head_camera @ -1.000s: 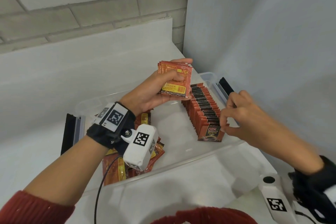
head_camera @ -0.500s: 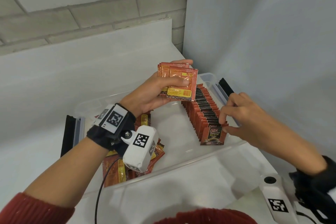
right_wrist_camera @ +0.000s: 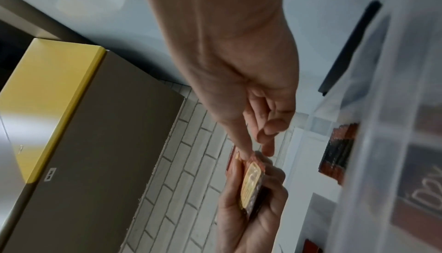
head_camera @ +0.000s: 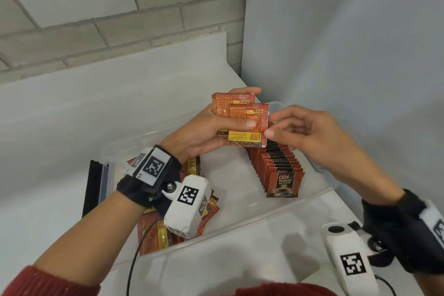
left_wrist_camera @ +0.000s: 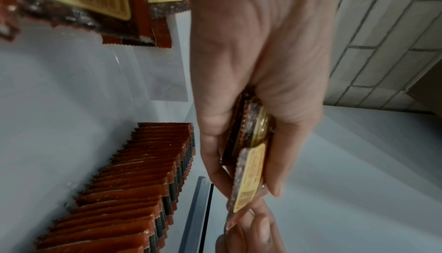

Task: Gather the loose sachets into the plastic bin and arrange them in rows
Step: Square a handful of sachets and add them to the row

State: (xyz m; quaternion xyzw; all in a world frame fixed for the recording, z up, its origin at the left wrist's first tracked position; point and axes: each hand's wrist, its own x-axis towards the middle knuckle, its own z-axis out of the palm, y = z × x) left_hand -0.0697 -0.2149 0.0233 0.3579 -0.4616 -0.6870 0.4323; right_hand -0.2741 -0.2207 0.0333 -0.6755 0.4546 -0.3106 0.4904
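My left hand (head_camera: 249, 108) holds a stack of red sachets (head_camera: 236, 109) upright above the clear plastic bin (head_camera: 240, 227), thumb across the front. The front sachet (head_camera: 247, 136) is slid down and right, out of the stack. My right hand (head_camera: 270, 125) pinches that sachet's right edge between thumb and index finger. A tidy row of standing sachets (head_camera: 278, 166) runs along the bin's right side. Loose sachets (head_camera: 153, 233) lie heaped at the bin's left, partly under my left wrist. The left wrist view shows the gripped stack (left_wrist_camera: 248, 173) edge-on, with the row (left_wrist_camera: 134, 191) below.
The bin sits on a white counter in a corner, with a brick wall behind and a grey wall close on the right. A black lid clip (head_camera: 92, 187) stands at the bin's left end and another (right_wrist_camera: 349, 49) at its right. The bin's middle floor (head_camera: 230, 180) is bare.
My right hand has left the front of the row and risen to the stack, where it now pinches the front sachet. My left thumb has slid that sachet down and right.
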